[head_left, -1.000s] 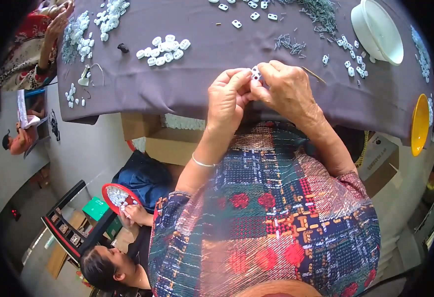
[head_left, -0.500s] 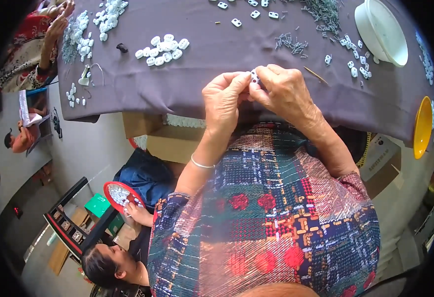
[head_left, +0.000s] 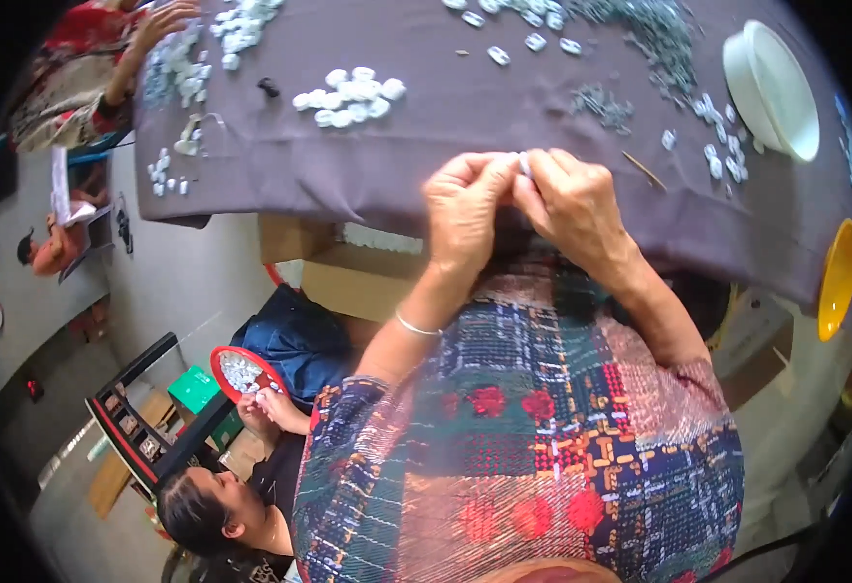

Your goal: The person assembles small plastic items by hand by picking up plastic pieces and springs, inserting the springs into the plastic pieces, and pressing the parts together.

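At the table's near edge, my left hand (head_left: 462,209) and my right hand (head_left: 581,206) meet with fingertips pinched on one small white plastic piece (head_left: 524,164). Only a sliver of it shows between the fingers. A heap of similar oval white pieces (head_left: 350,97) lies beyond my left hand on the dark tablecloth (head_left: 271,165). Past my right hand are small grey pins (head_left: 603,107) in a loose pile and a thin brown stick (head_left: 645,169). More white pieces (head_left: 715,165) are scattered farther right.
A white basin (head_left: 805,126) stands at the far right, with a yellow bowl (head_left: 838,280) nearer. An open cardboard box (head_left: 348,290) sits below the table edge. At left, one co-worker reaches over the table; another handles white pieces at a red-rimmed basket (head_left: 216,364).
The white piece has turned: its dark holes showed before and are now out of sight. The whole view has shifted slightly. The co-worker at the basket has brought two hands together.
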`<state>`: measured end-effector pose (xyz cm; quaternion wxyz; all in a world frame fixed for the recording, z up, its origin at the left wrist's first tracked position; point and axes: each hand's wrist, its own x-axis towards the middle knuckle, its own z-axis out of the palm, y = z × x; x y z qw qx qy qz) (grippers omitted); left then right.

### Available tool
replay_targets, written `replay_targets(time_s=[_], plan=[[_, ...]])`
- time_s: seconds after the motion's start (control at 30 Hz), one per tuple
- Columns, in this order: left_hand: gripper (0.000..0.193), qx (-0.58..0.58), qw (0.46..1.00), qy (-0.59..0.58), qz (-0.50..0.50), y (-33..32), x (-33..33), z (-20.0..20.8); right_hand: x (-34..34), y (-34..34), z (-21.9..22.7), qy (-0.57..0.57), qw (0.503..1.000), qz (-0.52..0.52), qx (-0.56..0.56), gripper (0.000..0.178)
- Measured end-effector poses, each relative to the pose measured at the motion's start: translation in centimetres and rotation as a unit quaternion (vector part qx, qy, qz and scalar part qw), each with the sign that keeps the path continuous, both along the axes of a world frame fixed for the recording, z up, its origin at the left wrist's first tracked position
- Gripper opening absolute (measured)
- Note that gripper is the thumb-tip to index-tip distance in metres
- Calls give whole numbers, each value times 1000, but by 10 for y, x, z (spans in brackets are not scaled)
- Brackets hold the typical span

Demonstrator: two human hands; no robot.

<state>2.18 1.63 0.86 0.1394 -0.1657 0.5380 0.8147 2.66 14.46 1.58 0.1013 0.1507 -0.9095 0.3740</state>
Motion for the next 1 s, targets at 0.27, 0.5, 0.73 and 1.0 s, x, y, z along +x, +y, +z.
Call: replay_targets(time_s=[0.27,0.5,0.73,1.0], plan=[[9,28,1000,-5,5,0,4,-13,4,-7,-3,10,998,-14,59,10],[8,8,999,45,-5,-4,6,-6,8,-1,1,-19,998,10,65,15],[8,-426,834,334,107,-69,-76,-8,6,7,6,3,997,-45,-56,33],[12,-675,631,373,81,-98,-105,-18,11,9,-6,44,997,-43,-48,22]])
